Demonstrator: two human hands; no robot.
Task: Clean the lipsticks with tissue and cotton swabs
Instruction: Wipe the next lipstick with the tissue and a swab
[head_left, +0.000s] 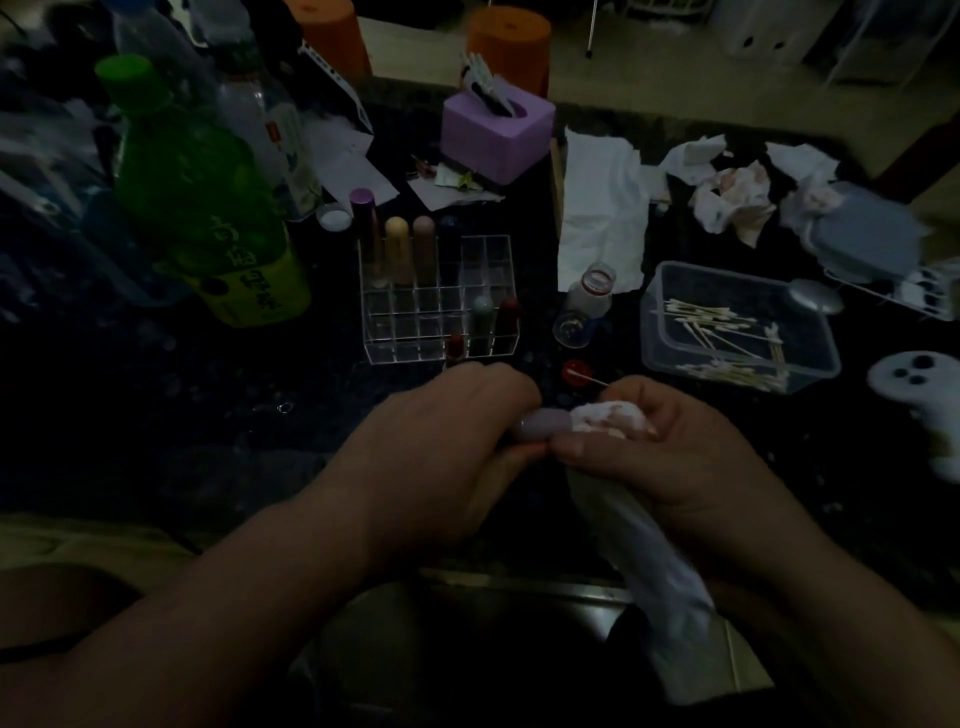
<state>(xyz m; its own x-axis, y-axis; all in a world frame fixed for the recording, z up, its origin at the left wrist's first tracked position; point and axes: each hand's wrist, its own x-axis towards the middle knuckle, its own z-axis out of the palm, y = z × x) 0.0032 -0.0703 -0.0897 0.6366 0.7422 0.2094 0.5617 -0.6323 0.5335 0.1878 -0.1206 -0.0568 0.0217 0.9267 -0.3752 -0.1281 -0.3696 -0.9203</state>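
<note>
left hand curls around a lavender lipstick while right hand, touching it, pinches a stained tissue wad over its tip, a cotton swab poking past the fingers, so a hard twist could smear colour or drop the swab.

the green bottle carries a yellow label with large dark chinese characters, too dim to read with certainty. the clear bottle behind it bears small print, illegible.
</note>
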